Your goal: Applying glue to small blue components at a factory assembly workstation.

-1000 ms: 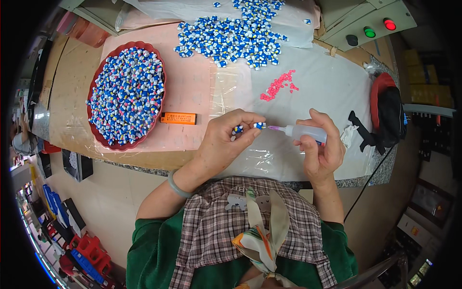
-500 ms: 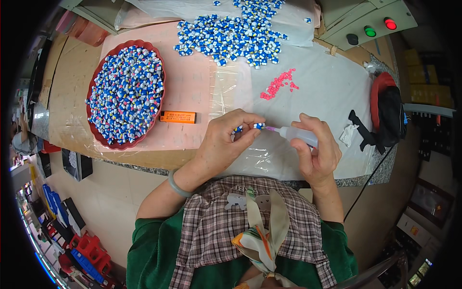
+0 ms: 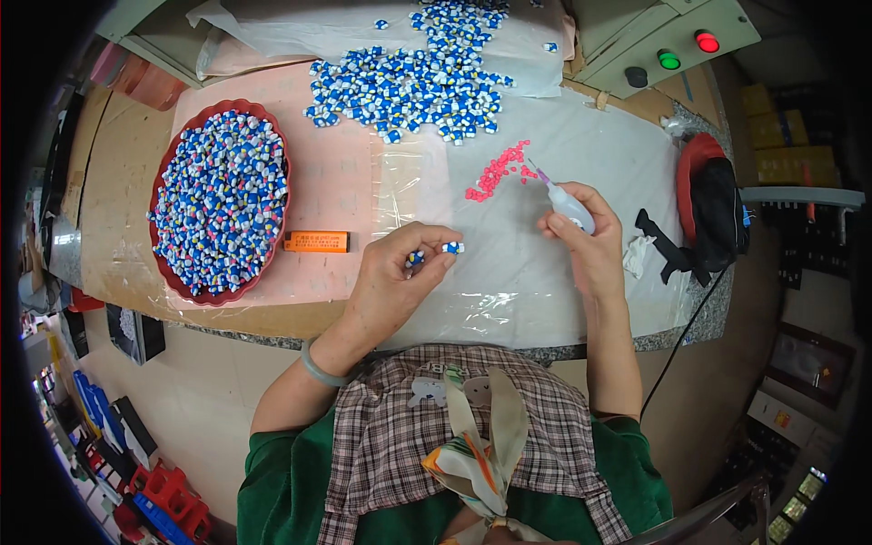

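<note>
Between thumb and forefinger my left hand [image 3: 397, 272] pinches a small blue-and-white piece [image 3: 453, 247]. A second blue piece [image 3: 415, 259] is tucked in the same hand's curled fingers. My right hand [image 3: 590, 238] is wrapped round a translucent squeeze bottle [image 3: 571, 209] with a thin purple needle tip. That tip points up and left, close to the small pink pieces [image 3: 495, 173] scattered on the white sheet. Whether it touches one of them, I cannot tell. The bottle and the left hand's pieces are well apart.
A red scalloped tray [image 3: 283, 173] heaped with blue-and-white pieces stands at the left. Beside it lies an orange box-shaped item [image 3: 317, 242]. Many more loose pieces [image 3: 409, 91] spread across the back. At the right are a black strap [image 3: 665, 247], crumpled white tissue [image 3: 639, 254] and a red bowl [image 3: 695, 173].
My right hand has drawn the bottle away from the left hand's piece, up and right towards the pink pieces. My left hand still pinches its piece. The whole view has shifted slightly.
</note>
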### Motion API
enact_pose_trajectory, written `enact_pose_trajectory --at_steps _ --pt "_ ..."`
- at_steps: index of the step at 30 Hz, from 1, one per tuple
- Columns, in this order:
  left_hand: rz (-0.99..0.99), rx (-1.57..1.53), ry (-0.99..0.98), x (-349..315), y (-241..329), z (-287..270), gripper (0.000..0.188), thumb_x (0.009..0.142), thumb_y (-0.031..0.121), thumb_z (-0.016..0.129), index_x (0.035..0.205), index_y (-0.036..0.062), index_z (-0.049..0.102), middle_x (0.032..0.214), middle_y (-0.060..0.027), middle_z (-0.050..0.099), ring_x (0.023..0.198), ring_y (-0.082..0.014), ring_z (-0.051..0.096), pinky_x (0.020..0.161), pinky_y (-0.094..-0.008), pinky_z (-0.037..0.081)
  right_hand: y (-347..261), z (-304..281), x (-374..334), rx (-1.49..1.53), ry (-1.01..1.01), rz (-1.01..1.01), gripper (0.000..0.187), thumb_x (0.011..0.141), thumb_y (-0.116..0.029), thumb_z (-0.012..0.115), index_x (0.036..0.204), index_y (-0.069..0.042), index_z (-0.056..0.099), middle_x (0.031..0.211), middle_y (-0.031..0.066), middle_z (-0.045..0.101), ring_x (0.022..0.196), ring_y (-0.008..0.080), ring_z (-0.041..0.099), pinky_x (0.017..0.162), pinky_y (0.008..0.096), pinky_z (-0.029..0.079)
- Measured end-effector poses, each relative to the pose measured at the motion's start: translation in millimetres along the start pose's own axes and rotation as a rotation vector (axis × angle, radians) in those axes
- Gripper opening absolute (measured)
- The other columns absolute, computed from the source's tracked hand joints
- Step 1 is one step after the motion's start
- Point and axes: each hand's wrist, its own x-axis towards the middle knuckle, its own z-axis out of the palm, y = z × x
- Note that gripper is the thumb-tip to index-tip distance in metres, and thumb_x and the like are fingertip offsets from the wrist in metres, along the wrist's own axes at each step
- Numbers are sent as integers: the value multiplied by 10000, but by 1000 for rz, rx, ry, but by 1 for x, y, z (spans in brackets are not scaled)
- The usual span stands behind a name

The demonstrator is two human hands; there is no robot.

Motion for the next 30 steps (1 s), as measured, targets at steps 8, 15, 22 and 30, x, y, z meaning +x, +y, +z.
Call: enact_pose_trajectory --at_steps 8,15,22,30 --pt "8 10 17 -1 1 1 207 838 11 667 1044 30 667 833 -11 607 710 -47 521 603 -199 420 6 8 31 -867 69 -440 179 771 -55 721 921 -18 631 825 63 621 716 174 621 665 317 488" --pt "-30 0 -14 -3 -3 0 206 856 -3 654 1061 18 659 886 -5 605 752 -46 515 657 -196 431 2 21 42 -1071 72 -503 183 759 -109 747 861 12 656 807 140 642 702 299 627 659 359 488" --pt "-53 37 -55 -2 3 -1 196 866 -16 645 1060 12 653 899 4 600 777 -46 511 695 -195 434 -2 18 43 -1143 10 -466 180 763 -70 706 908 29 667 819 176 651 702 334 636 659 385 500" --pt "-47 51 -59 -2 4 -1 200 861 -8 653 1059 18 655 890 3 599 774 -49 513 692 -199 436 -13 8 37 -1209 -120 -461 218 732 13 660 948 36 650 881 209 649 798 387 641 723 435 526"
